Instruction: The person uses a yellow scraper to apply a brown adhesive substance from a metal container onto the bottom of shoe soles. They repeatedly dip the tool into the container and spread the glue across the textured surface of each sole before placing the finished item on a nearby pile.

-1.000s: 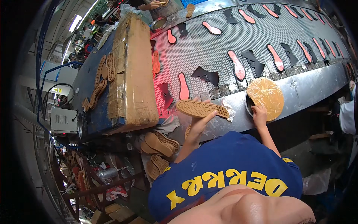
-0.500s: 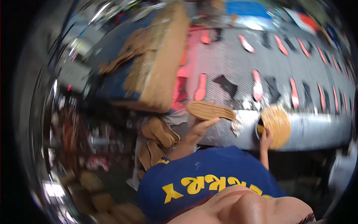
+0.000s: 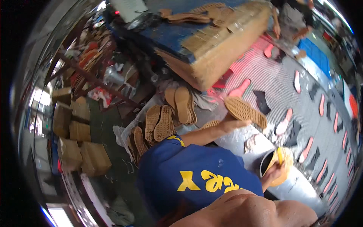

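Observation:
My left hand [image 3: 233,124] grips a tan shoe sole [image 3: 245,110], its ridged side facing up, raised near the belt's edge. My right hand [image 3: 274,173] is closed around a yellow handle [image 3: 280,154] whose working end I cannot make out. That hand is at a pot [image 3: 267,162] with a dark opening, partly covered by a round yellowish lid [image 3: 284,178]. Between my hands, a crumpled whitish lump [image 3: 252,143] lies on the metal ledge [image 3: 234,142]. More tan soles [image 3: 163,123] stand in a cluster beside my left arm.
Pink insoles [image 3: 284,121] and dark cut pieces [image 3: 261,102] lie in rows on a grey mesh belt [image 3: 276,83]. A large cardboard-edged box [image 3: 227,49] stands at the far side, with soles on its top. Cardboard boxes [image 3: 92,159] are stacked at left. Another person's hand [image 3: 276,29] shows at the far end.
The view has swung left, bringing the sole cluster and stacked boxes into plainer sight. My left hand still holds the sole. The yellow handle in my right hand now shows higher above the pot.

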Demonstrator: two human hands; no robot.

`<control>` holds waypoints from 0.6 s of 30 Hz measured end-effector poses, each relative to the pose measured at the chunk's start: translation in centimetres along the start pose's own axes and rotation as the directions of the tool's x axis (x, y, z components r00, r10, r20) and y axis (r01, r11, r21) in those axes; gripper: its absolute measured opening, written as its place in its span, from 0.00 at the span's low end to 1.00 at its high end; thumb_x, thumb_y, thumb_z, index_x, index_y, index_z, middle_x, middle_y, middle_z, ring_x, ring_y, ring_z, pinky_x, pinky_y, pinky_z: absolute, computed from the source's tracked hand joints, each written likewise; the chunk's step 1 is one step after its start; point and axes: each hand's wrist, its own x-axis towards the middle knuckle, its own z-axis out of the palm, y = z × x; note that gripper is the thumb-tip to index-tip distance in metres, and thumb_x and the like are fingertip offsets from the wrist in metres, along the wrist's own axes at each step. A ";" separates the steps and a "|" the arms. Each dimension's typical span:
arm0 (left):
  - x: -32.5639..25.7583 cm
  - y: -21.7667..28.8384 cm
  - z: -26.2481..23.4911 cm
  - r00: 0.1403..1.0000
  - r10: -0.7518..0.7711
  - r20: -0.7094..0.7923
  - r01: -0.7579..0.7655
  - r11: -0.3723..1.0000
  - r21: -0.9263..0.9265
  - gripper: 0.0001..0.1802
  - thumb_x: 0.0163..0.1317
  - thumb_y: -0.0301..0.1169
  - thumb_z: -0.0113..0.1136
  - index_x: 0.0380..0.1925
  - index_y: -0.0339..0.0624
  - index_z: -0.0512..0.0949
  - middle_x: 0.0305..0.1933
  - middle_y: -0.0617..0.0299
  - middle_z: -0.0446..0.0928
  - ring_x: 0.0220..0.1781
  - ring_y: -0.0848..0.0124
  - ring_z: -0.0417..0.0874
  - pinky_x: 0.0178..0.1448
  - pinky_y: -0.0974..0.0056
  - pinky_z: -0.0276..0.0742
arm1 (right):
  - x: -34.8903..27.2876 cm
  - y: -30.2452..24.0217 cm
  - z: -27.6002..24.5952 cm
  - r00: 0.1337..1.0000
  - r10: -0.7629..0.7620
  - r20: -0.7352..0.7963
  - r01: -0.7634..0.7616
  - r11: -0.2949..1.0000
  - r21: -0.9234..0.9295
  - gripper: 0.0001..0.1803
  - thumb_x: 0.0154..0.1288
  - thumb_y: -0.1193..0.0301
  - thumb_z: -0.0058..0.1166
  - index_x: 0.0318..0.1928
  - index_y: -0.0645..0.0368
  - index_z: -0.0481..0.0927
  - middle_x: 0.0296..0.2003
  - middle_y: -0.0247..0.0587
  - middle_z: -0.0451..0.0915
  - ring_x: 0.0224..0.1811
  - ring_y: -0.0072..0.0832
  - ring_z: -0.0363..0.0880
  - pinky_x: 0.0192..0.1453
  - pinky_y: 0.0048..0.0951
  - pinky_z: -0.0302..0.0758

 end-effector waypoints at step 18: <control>-1.3 2.1 2.5 0.971 0.233 0.057 -0.238 0.905 0.353 0.52 0.51 0.24 0.55 0.71 0.45 0.35 0.74 0.47 0.52 0.76 0.58 0.54 0.78 0.50 0.45 | -8.6 -8.0 24.1 0.557 -0.468 0.686 0.826 0.396 -0.401 0.14 0.62 0.69 0.63 0.46 0.63 0.83 0.44 0.45 0.73 0.41 0.31 0.81 0.44 0.29 0.80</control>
